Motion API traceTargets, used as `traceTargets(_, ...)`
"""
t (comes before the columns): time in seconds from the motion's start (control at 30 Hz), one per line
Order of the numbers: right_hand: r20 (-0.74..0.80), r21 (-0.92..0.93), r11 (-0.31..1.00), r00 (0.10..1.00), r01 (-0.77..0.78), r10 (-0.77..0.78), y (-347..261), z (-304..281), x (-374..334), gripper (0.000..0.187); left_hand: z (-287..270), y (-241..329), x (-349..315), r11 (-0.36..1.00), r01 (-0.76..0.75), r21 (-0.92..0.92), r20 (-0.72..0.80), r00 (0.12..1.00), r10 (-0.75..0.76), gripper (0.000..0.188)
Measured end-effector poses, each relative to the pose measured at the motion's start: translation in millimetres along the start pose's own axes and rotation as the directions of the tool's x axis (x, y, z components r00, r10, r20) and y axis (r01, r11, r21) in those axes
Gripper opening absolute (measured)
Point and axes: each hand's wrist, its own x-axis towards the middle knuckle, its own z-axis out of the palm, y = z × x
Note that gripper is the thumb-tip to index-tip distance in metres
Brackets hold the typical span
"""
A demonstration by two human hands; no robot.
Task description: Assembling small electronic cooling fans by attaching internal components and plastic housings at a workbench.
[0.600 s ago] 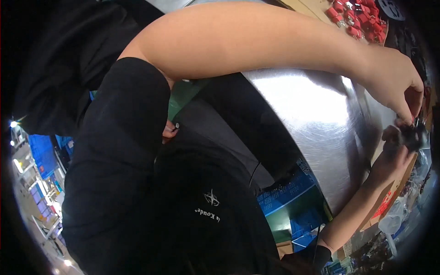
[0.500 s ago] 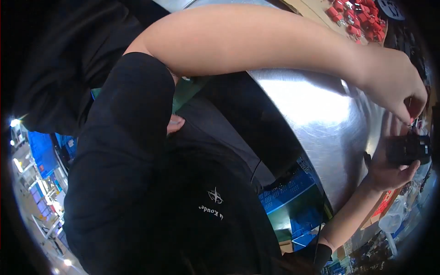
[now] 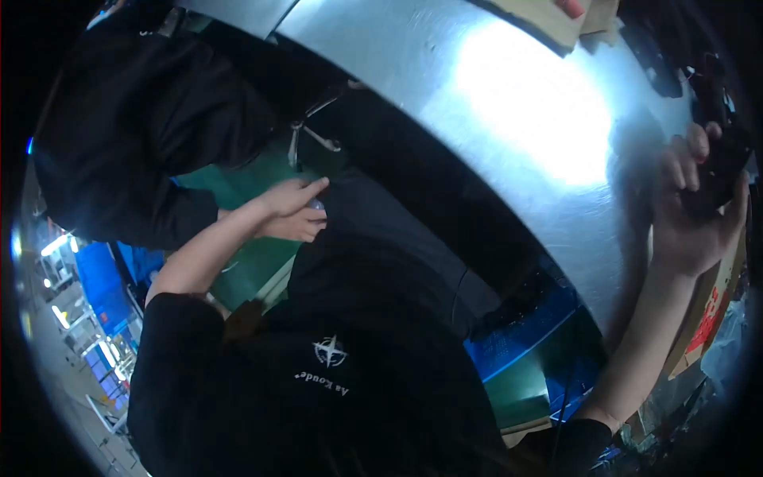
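My right hand (image 3: 690, 226) is raised at the far right over the metal table, its fingers wrapped round a black boxy object (image 3: 722, 171). The object's kind is too dark to make out. My left hand (image 3: 288, 199) is low at the left, beside my dark clothing, with its fingers bent. A small shiny piece (image 3: 316, 204) shows at its fingertips, too small to name. Skin at a black sleeve (image 3: 203, 213) of another person shows just behind my left forearm, and where that person's hand ends is hard to tell.
The shiny metal table (image 3: 429, 87) curves across the top and right. Cardboard (image 3: 548, 20) with a red piece lies at its far edge. A thin two-armed metallic thing (image 3: 310, 143) shows above my left hand. Blue bins (image 3: 524, 334) are under the table, and clear plastic bags (image 3: 722, 350) lie far right.
My left arm, stretched across the table with its fingers pinched near the black object, has swung back to my left side. My right hand has moved up slightly, still holding the object. The view has turned.
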Motion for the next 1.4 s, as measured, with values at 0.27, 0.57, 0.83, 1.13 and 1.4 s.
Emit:
traceTargets(0.27, -0.011, -0.089, 0.995, 0.999, 0.033, -0.034, -14, -8, 9, 0.061, -27, -69, -37, 0.564, -0.327, 0.758, 0.364, 0.93, 0.05, 0.06)
traceTargets(0.57, -0.091, -0.197, 0.979, 0.993, 0.056, -0.075, -24, 5, -2, 0.054, -56, -5, -30, -0.273, 0.273, 0.923, -0.036, 0.765, 0.643, 0.051)
traceTargets(0.83, -0.133, -0.177, 0.983, 0.988, 0.054, -0.078, -5, 21, 22, 0.058, -58, 41, 38, 0.116, -0.352, 0.929, -0.055, 0.179, 0.982, 0.012)
traceTargets(1.13, -0.139, -0.208, 0.975, 0.984, 0.083, -0.113, -13, 13, 14, 0.045, 107, 55, 0, -0.275, -0.826, 0.492, 0.549, 0.05, 0.834, 0.049)
traceTargets(1.4, -0.175, -0.088, 0.996, 0.984, 0.013, -0.028, 1, 16, 34, 0.031, -12, 99, -90, -0.175, -0.598, 0.782, -0.443, -0.731, 0.519, 0.065)
